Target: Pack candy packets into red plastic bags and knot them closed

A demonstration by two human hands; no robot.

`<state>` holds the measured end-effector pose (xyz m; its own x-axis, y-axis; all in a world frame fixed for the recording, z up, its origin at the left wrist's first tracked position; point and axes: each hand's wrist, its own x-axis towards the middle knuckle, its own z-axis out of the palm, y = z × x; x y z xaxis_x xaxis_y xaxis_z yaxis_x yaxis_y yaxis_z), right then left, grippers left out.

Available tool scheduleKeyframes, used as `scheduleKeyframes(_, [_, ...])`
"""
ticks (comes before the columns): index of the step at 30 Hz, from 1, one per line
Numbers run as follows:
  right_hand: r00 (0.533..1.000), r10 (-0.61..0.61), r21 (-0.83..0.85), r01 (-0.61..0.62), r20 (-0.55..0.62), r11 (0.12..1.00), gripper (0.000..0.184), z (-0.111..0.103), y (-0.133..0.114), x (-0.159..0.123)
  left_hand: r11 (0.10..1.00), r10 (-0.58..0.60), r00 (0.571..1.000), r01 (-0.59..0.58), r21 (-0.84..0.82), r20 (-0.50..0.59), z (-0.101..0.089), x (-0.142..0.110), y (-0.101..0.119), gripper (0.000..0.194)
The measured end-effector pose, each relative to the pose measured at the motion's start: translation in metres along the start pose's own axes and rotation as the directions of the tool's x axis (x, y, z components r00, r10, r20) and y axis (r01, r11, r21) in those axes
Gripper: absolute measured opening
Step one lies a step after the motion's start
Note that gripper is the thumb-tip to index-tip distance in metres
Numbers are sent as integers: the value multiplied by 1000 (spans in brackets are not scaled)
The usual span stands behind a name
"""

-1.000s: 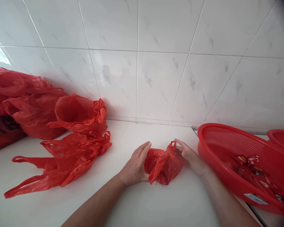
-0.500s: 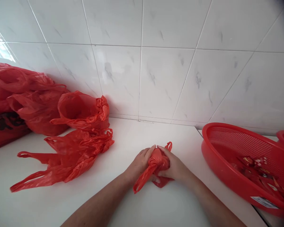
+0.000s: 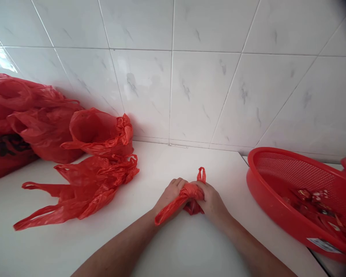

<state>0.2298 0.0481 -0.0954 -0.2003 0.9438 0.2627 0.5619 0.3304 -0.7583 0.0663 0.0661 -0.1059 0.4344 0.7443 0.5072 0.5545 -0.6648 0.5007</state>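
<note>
Both hands are wrapped round a small red plastic bag point(image 3: 193, 191), bunched up low over the white tabletop. My left hand point(image 3: 170, 195) grips its left side, and my right hand point(image 3: 212, 200) closes on its right side. One handle loop of the bag hangs down over my left wrist; the other sticks up behind my right fingers. Part of the bag's lower body, darker red, shows between the palms. What the bag contains, if anything, I cannot make out. Most fingertips are hidden behind the plastic.
Crumpled red plastic bags point(image 3: 95, 188) lie on the white table point(image 3: 150, 246) to the left. Behind them stands an open-mouthed red bag point(image 3: 99, 129) beside fuller red bags point(image 3: 46, 132). At right is a red mesh basket point(image 3: 273, 204) with small wrapped items point(image 3: 314, 196). A tiled wall point(image 3: 204, 100) borders the back.
My hands have closed in further round the bag, fingers curling over its far side. Its front loop has swung left over my wrist, and the back loop now points upright.
</note>
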Motion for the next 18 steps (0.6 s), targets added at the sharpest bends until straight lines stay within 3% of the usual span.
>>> scheduleKeyframes(3, [999, -26, -34, 25, -32, 999, 26, 4, 3, 0, 999, -46, 999, 46, -1, -4, -2, 1, 2, 16])
scheduleKeyframes(7, [997, -62, -113, 55, -54, 992, 28, 8, 8, 1, 999, 21, 998, -23, -46, -52, -5, 4, 3, 18])
scheduleKeyframes(11, [987, -110, -185, 87, -116, 979, 37, 8, 12, 4, 1000, 7, 992, -11, -28, -129, -7, 4, -2, 15])
scheduleKeyframes(14, [977, -134, -249, 91, -164, 964, 47, 5, 14, 4, 993, -109, 979, 101, -55, -173, -6, 1, -10, 14])
scheduleKeyframes(17, [986, -86, -254, 47, -143, 966, 58, 2, 13, 3, 970, -225, 963, 206, -131, -150, -3, -3, -16, 9])
scheduleKeyframes(18, [989, -78, -248, 44, -128, 968, 59, 2, 13, 3, 970, -219, 967, 200, -141, -132, -3, -3, -16, 20])
